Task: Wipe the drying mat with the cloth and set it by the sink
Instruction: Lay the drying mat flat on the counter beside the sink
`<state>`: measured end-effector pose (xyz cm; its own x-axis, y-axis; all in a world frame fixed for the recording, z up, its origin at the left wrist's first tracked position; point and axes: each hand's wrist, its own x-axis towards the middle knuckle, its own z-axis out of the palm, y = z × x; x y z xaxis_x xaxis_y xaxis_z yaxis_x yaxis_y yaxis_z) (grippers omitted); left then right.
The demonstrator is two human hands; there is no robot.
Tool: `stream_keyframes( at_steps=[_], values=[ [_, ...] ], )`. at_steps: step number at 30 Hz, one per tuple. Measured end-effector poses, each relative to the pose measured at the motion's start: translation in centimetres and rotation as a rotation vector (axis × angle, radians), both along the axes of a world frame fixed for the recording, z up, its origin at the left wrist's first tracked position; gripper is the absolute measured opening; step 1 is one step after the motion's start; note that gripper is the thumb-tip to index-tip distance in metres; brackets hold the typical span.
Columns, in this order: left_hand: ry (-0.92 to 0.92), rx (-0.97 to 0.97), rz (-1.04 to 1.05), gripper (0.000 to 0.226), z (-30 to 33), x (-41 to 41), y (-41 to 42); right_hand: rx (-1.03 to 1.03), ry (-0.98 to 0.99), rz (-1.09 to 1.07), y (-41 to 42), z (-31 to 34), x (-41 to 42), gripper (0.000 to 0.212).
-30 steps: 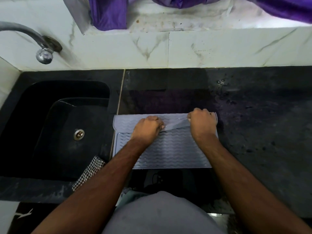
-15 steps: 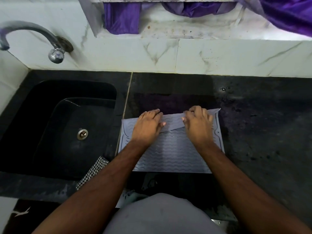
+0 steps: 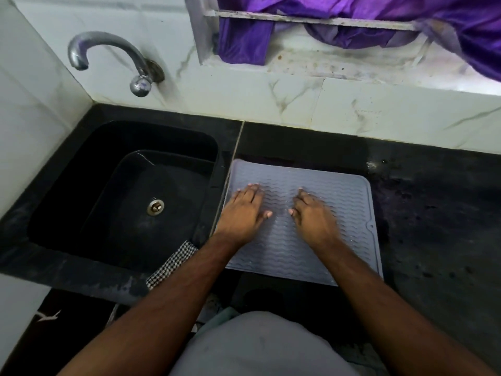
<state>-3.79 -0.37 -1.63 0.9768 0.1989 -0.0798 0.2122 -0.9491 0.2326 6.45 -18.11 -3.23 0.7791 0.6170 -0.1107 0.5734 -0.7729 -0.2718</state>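
unfolded since 0.5 s ago — drying mat [image 3: 344, 202] now lies fully flat, far flap no longer doubled over under the fingers. left to right: tap [image 3: 108, 52] on the wall above the black sink [image 3: 81, 164]; checkered cloth [image 3: 173, 263] draped on the sink's near rim; mat on the dark counter [image 3: 439, 218], its left edge just beside the sink. left hand [image 3: 244, 210] and right hand [image 3: 311, 215] rest palm-down on the mat — fingers straight, close together, holding nothing.
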Motion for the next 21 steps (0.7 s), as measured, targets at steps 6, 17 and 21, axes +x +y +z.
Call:
stream_keyframes(
  at_steps=[6, 17, 21],
  values=[
    [-0.036, 0.035, 0.042, 0.068, 0.3, -1.7, 1.2, 0.001, -0.018, 0.032, 2.6, 1.0, -1.8, 0.045],
    [-0.014, 0.009, 0.206, 0.063, -0.2, -8.1, 5.6, -0.007, 0.007, 0.208, 8.9, 1.3, -6.5, 0.048],
    [0.033, -0.022, 0.295, 0.055, -0.4, -11.3, 7.4, 0.002, 0.014, 0.289, 11.8, 1.1, -8.8, 0.047]
  ],
)
